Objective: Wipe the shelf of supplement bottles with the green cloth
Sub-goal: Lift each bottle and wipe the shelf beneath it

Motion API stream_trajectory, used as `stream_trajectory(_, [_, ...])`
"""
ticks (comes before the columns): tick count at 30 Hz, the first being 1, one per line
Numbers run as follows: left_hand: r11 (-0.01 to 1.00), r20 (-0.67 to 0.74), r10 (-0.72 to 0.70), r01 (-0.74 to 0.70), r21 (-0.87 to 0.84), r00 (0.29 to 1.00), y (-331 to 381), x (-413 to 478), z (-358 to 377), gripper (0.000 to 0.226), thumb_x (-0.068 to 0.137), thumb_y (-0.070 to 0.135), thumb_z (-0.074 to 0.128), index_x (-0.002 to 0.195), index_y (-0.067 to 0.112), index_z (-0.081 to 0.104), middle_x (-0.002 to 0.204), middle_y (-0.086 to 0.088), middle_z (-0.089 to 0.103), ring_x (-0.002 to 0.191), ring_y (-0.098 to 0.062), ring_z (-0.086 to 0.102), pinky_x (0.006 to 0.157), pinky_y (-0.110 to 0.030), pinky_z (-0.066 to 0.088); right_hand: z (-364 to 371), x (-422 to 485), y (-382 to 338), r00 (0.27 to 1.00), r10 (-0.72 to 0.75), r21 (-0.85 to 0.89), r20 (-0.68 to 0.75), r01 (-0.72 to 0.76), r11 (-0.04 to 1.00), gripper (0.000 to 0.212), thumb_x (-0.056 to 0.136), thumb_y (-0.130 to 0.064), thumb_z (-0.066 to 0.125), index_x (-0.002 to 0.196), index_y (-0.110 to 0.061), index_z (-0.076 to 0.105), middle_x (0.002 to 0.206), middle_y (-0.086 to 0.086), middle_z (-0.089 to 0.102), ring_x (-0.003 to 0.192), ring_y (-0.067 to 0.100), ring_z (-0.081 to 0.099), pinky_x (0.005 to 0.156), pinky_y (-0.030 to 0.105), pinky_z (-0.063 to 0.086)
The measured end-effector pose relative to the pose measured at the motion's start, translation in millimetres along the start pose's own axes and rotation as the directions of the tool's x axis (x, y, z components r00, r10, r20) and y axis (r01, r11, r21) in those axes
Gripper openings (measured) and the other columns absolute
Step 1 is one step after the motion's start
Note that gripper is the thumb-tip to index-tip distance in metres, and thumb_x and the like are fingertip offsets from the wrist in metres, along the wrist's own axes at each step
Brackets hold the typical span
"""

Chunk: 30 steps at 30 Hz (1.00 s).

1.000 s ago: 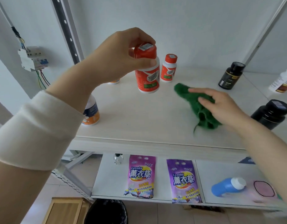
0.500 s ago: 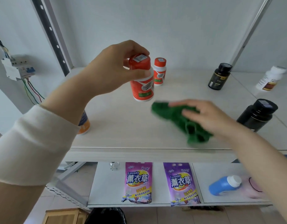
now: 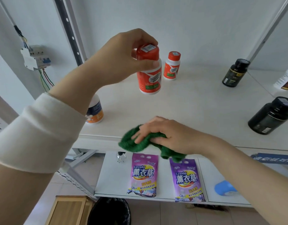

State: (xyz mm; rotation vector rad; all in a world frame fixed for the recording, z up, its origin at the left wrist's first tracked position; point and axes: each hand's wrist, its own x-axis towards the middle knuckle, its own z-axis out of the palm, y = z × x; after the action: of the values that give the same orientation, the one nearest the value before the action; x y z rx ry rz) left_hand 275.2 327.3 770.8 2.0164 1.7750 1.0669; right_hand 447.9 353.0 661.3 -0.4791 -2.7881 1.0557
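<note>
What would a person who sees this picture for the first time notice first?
The left hand draws the eye first: at upper centre it holds a red-capped bottle by its cap, lifted above the pale shelf. Below it, the right hand presses a bright green cloth on the shelf's front edge, with part of the cloth hanging over. Two purple lavender bags lie on the lower shelf beneath.
</note>
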Motion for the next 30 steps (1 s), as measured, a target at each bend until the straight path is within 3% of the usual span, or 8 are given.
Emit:
stream_trajectory(2, [1.0, -0.001, 0.0, 0.0, -0.001, 1.0, -0.2, -3.9, -1.4, 0.042, 0.08, 0.029, 0.066, 0.119, 0.023, 0.053, 0.119, 0.008, 0.062, 0.106, -0.009, 0.06, 0.082, -0.011, 0.046, -23.5, -15.3, 0.5, 0.999, 0.016, 0.129, 0.046, -0.022, 0.991, 0.04, 0.088, -0.01, 0.049, 0.098, -0.046, 0.062, 0.111, -0.022, 0.065, 0.11, -0.004, 0.054, 0.098, 0.012, 0.039])
stream_trajectory(5, [1.0, -0.004, 0.002, -0.002, -0.021, 1.0, 0.0, -8.5, -2.6, 0.042, 0.079, 0.029, 0.066, 0.119, 0.023, 0.053, 0.118, 0.008, 0.063, 0.106, -0.009, 0.061, 0.084, -0.013, 0.047, -60.4, -24.9, 24.4, 0.929, 0.206, 0.293, -0.309, -0.113, 0.949, 0.043, 0.09, -0.001, 0.047, 0.098, -0.041, 0.063, 0.108, -0.022, 0.064, 0.098, -0.015, 0.057, 0.09, 0.006, 0.042])
stream_trajectory(8, [1.0, -0.004, 0.008, -0.008, -0.022, 1.0, 1.1, -10.7, -3.6, 0.042, 0.08, 0.029, 0.066, 0.119, 0.024, 0.053, 0.118, 0.009, 0.062, 0.105, -0.007, 0.06, 0.078, -0.006, 0.046, -73.7, -18.9, 57.3, 0.795, 0.41, 0.179, -0.447, -0.369, 0.912, 0.036, 0.092, -0.002, 0.045, 0.114, -0.027, 0.061, 0.127, -0.007, 0.057, 0.12, 0.007, 0.05, 0.102, 0.017, 0.032])
stream_trajectory(13, [0.997, -0.008, 0.018, -0.018, -0.07, 1.0, -0.3, -10.3, 0.3, 0.039, 0.079, 0.028, 0.067, 0.116, 0.024, 0.055, 0.116, 0.009, 0.064, 0.104, -0.007, 0.062, 0.083, -0.009, 0.048, -23.2, -17.1, 29.8, 0.944, 0.178, -0.023, -0.277, -0.192, 0.981, 0.042, 0.087, 0.002, 0.051, 0.113, -0.03, 0.06, 0.113, -0.027, 0.054, 0.107, -0.006, 0.048, 0.09, -0.006, 0.024])
stream_trajectory(19, [0.995, 0.053, 0.039, -0.034, -0.097, 0.998, -0.5, -5.3, 24.3, 0.038, 0.078, 0.027, 0.068, 0.113, 0.024, 0.055, 0.113, 0.009, 0.065, 0.102, -0.006, 0.062, 0.082, -0.012, 0.05, 5.8, -68.9, -0.7, 0.987, 0.118, 0.178, -0.107, -0.098, 0.979, 0.044, 0.087, -0.012, 0.05, 0.096, -0.053, 0.061, 0.11, -0.018, 0.064, 0.11, -0.001, 0.054, 0.097, 0.012, 0.039])
stream_trajectory(22, [0.994, 0.104, 0.048, -0.037, -0.103, 0.993, 1.2, 0.0, 46.5, 0.037, 0.077, 0.028, 0.069, 0.111, 0.027, 0.055, 0.11, 0.01, 0.063, 0.102, -0.011, 0.061, 0.086, -0.019, 0.05, -9.2, -94.4, 4.9, 0.851, 0.284, 0.37, -0.443, -0.115, 0.922, 0.048, 0.091, 0.0, 0.046, 0.097, -0.045, 0.064, 0.106, -0.029, 0.065, 0.104, -0.009, 0.058, 0.088, 0.004, 0.039])
stream_trajectory(26, [0.998, 0.15, 0.036, -0.027, -0.061, 0.988, 3.3, 7.1, 79.2, 0.035, 0.077, 0.027, 0.069, 0.109, 0.031, 0.054, 0.107, 0.01, 0.06, 0.101, -0.013, 0.059, 0.079, -0.015, 0.045, -17.8, -115.7, 11.4, 0.807, 0.335, 0.324, -0.487, -0.19, 0.927, 0.046, 0.091, -0.002, 0.046, 0.098, -0.044, 0.064, 0.106, -0.032, 0.064, 0.104, -0.01, 0.057, 0.092, 0.005, 0.039])
stream_trajectory(30, [0.997, 0.212, 0.004, 0.013, -0.081, 0.977, 10.2, 11.9, 109.4, 0.038, 0.077, 0.025, 0.07, 0.112, 0.027, 0.055, 0.116, 0.004, 0.063, 0.106, -0.017, 0.06, 0.092, -0.033, 0.048, -47.8, -134.5, 12.0, 0.644, 0.373, 0.41, -0.668, -0.099, 0.907, 0.044, 0.092, -0.006, 0.046, 0.094, -0.046, 0.065, 0.101, -0.028, 0.067, 0.104, -0.004, 0.06, 0.095, 0.02, 0.045])
